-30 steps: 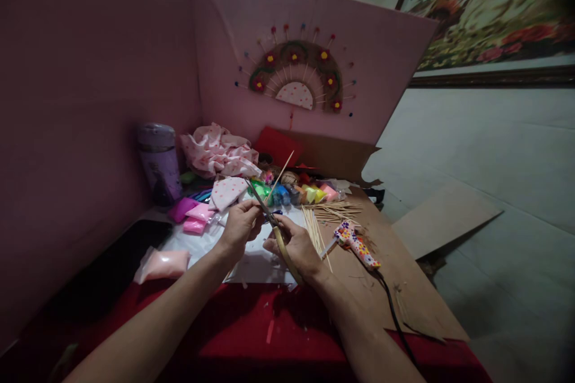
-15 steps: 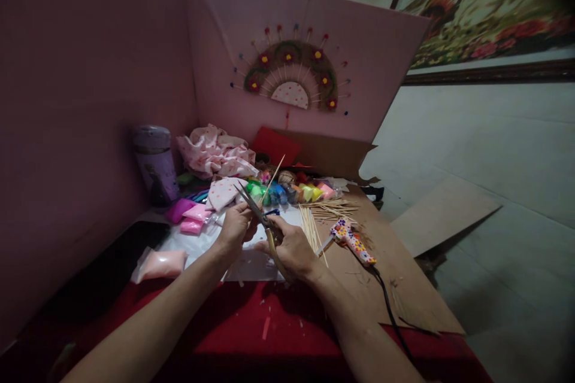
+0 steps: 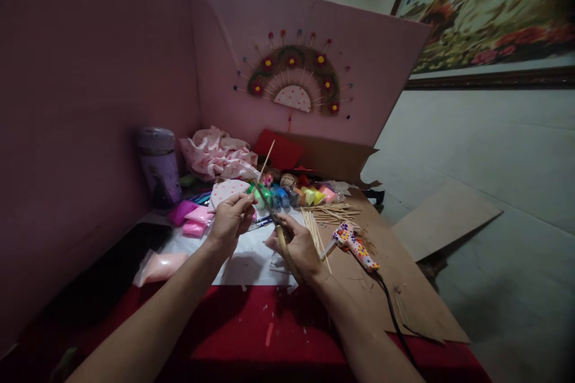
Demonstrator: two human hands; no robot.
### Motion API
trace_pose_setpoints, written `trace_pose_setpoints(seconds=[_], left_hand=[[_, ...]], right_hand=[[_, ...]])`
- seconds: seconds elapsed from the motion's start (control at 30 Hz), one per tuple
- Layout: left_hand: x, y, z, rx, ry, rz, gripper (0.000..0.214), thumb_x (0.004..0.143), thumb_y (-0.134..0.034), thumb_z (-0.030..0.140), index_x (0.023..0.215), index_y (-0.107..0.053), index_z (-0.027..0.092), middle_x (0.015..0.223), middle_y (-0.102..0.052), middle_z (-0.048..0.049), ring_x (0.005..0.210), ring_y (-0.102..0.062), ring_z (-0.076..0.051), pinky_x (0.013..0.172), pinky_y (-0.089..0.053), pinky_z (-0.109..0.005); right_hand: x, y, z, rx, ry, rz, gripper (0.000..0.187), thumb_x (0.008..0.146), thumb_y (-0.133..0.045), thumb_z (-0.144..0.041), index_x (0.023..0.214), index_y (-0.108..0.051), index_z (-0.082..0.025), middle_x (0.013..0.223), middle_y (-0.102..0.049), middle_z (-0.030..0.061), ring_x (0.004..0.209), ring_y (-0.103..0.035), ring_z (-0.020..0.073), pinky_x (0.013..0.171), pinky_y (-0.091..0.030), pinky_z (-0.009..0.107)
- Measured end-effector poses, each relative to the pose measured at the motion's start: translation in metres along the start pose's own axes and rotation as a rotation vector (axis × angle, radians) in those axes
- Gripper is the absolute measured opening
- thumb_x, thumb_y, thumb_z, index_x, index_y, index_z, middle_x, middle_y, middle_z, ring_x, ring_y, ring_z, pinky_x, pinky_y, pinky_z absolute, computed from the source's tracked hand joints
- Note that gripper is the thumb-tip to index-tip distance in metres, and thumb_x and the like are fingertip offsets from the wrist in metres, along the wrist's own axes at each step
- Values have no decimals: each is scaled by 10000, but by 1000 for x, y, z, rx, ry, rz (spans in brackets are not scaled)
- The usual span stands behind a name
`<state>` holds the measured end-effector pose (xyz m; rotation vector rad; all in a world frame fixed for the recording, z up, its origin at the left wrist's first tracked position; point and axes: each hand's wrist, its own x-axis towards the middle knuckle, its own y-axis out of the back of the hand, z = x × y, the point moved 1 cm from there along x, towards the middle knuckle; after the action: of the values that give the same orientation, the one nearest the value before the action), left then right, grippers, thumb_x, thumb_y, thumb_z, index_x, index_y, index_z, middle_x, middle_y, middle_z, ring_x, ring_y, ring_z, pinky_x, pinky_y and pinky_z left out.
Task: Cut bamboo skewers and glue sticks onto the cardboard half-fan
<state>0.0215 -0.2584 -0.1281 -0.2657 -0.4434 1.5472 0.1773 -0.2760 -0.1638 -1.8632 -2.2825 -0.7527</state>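
Observation:
A thin pointed wooden skewer (image 3: 268, 157) slants up from the pinched fingers of my left hand (image 3: 230, 222). My right hand (image 3: 300, 250) is wrapped round the handles of a pair of scissors (image 3: 283, 240). Their blades reach up and left to the skewer just above my left fingertips; whether they touch it I cannot tell. Behind my left hand lies a white cloth-covered piece with pink dots (image 3: 229, 190). Below both hands is a white sheet (image 3: 246, 260) with small scraps.
Loose skewers (image 3: 336, 213) and a flower-patterned glue gun (image 3: 357, 245) lie on brown cardboard (image 3: 404, 299) at right. Colourful clay packets (image 3: 281, 196) line the back. Pink packets (image 3: 197, 218) and a purple tumbler (image 3: 158, 167) stand left. A decorated half-round fan (image 3: 294, 75) hangs on the pink board.
My left hand has moved a little left with the skewer, and my right hand slightly right and down. The scissor blades now look closer together and meet the skewer in view.

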Motion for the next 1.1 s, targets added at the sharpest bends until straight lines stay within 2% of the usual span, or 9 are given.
trace_pose_setpoints(seconds=[0.1, 0.23, 0.33, 0.5, 0.63, 0.9, 1.1], left_hand=[[2, 6, 5, -15, -47, 21, 244, 663, -688, 341, 686, -549, 142, 392, -348, 101, 290, -186, -1, 306, -97, -135], [1, 7, 12, 24, -81, -20, 250, 704, -670, 359, 677, -545, 145, 388, -330, 100, 304, -191, -6, 315, -94, -142], [-3, 4, 17, 138, -79, -71, 288, 698, -681, 386, 651, -550, 134, 384, -347, 89, 317, -230, -9, 327, -106, -147], [-6, 1, 24, 305, -64, -106, 381, 622, -727, 451, 584, -538, 123, 388, -376, 77, 340, -269, -11, 338, -140, -160], [-5, 3, 23, 366, -50, -121, 390, 620, -718, 467, 573, -535, 126, 383, -370, 81, 342, -270, -15, 343, -141, -173], [-3, 6, 20, 452, -79, -147, 325, 673, -678, 391, 556, -527, 128, 410, -386, 74, 373, -283, -23, 369, -157, -188], [-2, 7, 17, 519, -115, -176, 338, 720, -630, 413, 569, -529, 128, 429, -382, 70, 394, -286, -29, 384, -168, -192]], right_hand=[[3, 3, 6, 62, -6, 54, 488, 732, -658, -465, 1105, -550, -171, 697, -545, -21, 595, -460, 110, 541, -386, 212], [6, 9, 7, 55, -69, -59, 518, 687, -687, -500, 1055, -556, -161, 687, -542, -18, 593, -462, 112, 525, -382, 217], [6, 10, 2, 80, -124, -127, 575, 638, -723, -492, 1077, -563, -158, 700, -543, -18, 594, -471, 113, 539, -387, 230], [4, 10, -2, 159, -108, -139, 620, 632, -719, -507, 1113, -562, -150, 722, -554, -3, 602, -478, 114, 552, -388, 239], [6, 12, 1, 133, -104, -140, 619, 631, -709, -548, 1073, -572, -137, 711, -556, 9, 591, -463, 114, 521, -369, 230], [7, 16, 6, 97, -69, -173, 624, 667, -682, -566, 1106, -559, -141, 741, -567, 23, 616, -466, 119, 516, -365, 218], [6, 15, 5, 89, -89, -194, 614, 671, -676, -548, 1120, -559, -146, 746, -558, 16, 617, -467, 119, 527, -373, 225]])
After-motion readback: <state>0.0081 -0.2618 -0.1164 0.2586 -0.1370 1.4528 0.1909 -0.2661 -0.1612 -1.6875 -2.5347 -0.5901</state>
